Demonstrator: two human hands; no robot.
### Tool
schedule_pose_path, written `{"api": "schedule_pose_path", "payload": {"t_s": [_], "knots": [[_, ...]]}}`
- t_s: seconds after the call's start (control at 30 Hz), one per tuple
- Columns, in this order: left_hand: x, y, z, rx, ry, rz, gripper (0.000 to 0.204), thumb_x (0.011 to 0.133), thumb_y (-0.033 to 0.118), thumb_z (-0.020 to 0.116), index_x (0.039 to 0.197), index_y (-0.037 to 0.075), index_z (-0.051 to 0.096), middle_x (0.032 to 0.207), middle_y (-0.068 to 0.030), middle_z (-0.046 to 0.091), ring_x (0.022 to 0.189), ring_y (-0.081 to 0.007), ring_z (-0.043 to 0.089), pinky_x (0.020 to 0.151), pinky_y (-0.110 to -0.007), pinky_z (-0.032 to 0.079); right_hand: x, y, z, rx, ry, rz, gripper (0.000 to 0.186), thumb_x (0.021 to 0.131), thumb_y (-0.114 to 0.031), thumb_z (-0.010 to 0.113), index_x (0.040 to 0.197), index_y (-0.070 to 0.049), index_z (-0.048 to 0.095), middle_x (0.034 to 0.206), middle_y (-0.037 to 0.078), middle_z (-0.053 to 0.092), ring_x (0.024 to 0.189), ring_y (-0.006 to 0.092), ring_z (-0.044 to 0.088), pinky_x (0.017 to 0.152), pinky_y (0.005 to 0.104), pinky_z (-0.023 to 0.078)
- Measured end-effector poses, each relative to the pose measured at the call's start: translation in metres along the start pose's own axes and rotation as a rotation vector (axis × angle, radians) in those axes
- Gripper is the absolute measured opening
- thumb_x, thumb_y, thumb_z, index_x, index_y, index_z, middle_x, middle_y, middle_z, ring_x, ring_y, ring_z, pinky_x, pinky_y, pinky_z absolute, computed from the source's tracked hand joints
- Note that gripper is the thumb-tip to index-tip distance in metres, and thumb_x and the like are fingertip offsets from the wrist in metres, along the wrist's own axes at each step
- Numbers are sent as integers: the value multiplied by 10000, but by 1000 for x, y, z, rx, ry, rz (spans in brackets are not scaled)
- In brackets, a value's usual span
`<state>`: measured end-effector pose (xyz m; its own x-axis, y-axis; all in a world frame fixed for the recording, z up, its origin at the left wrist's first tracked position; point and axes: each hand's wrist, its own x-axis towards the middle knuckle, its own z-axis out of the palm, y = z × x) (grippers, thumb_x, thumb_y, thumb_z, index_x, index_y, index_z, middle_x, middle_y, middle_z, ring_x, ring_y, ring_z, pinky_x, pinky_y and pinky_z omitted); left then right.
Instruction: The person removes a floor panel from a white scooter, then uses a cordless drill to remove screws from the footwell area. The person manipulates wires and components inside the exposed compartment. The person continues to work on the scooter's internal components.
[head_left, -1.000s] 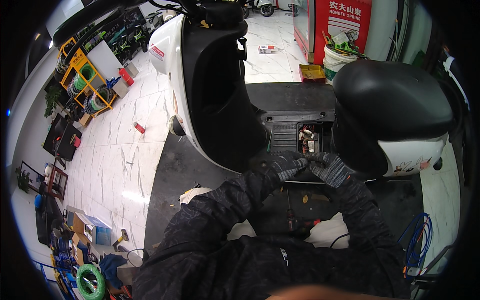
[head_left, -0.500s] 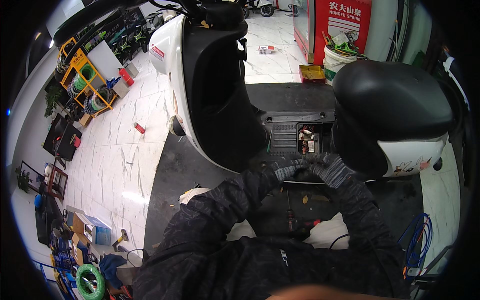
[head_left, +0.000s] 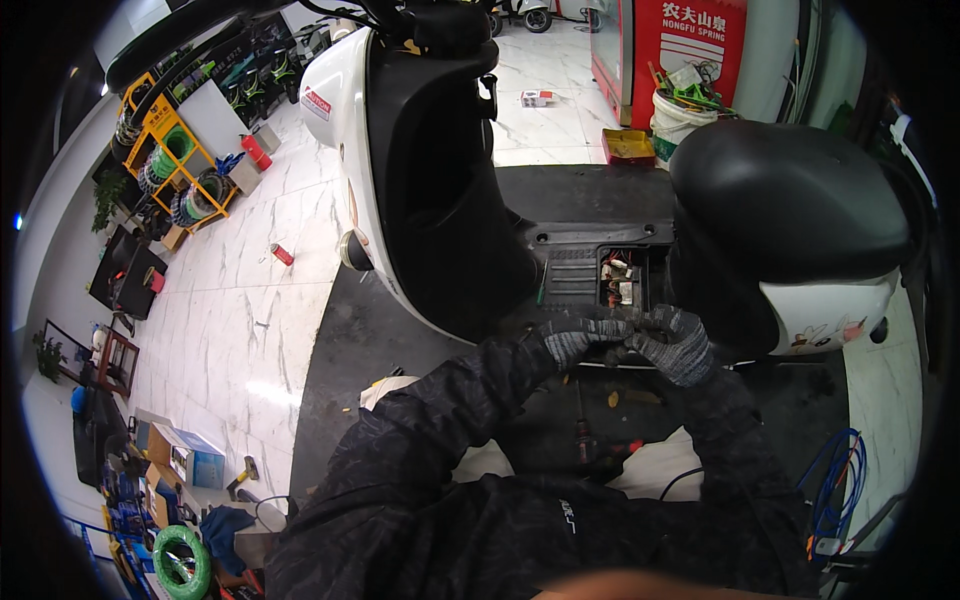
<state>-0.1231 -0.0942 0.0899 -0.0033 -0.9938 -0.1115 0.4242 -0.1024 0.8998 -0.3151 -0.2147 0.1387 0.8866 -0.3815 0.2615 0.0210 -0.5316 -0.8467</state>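
Both my hands wear grey knit gloves and meet at the near edge of a white and black electric scooter's footboard (head_left: pixel 572 272). My left hand (head_left: pixel 582 338) has its fingers pinched together, pointing right. Close against it, my right hand (head_left: pixel 678 345) is bent with the fingertips curled in. Whatever lies between the fingertips is too small or hidden to name. Just beyond the hands, an open compartment in the footboard shows wiring with white and red connectors (head_left: pixel 624 290). A slim green-handled tool (head_left: pixel 541 284) rests on the ribbed part to its left.
The black scooter seat (head_left: pixel 790 200) rises at the right, the front shield (head_left: pixel 430 190) at the left. A power drill (head_left: pixel 585 440) lies on the dark mat between my knees. Blue cable (head_left: pixel 838 485) lies coiled at lower right; boxes and tools crowd the lower left.
My right hand has turned and lifted slightly, its fingers now more curled near the left fingertips. The left hand stays nearly in place. The whole view has shifted a little.
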Motion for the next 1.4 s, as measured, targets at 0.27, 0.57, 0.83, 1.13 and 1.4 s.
{"api": "schedule_pose_path", "payload": {"t_s": [0.27,0.57,0.83,1.13,1.4], "knots": [[-26,30,23,97,-80,-10,311,947,247,705,1145,7,698,1022,-68,721,874,-138,668,823,-299,543,-6,-22,-5,74,-39,-69,219,901,-79,724,1109,-11,705,1024,126,736,938,204,722,817,327,596],[-55,27,38,45,9,0,331,949,179,699,1225,2,653,1111,-83,712,990,-133,665,860,-271,549,-7,-30,0,30,-163,-154,211,866,-83,733,1065,-17,724,1009,142,735,886,239,727,767,332,595],[-72,19,52,-187,85,11,223,998,180,628,1135,12,683,1000,-40,708,914,-117,648,800,-254,526,4,-19,20,74,-226,-288,200,896,-104,643,1049,11,699,872,133,719,768,250,707,686,343,572],[-66,18,55,-436,55,89,227,1011,181,600,1131,1,671,989,-48,700,890,-134,652,778,-258,529,6,-8,31,155,-115,-332,178,933,-103,601,1033,29,666,848,116,692,721,210,674,614,317,537],[-59,14,48,-455,46,72,256,1002,200,621,1193,33,654,1052,-33,691,924,-124,637,830,-267,524,9,-5,33,45,-19,-377,166,932,-79,561,1005,27,666,854,121,688,726,216,672,615,326,539]]}}
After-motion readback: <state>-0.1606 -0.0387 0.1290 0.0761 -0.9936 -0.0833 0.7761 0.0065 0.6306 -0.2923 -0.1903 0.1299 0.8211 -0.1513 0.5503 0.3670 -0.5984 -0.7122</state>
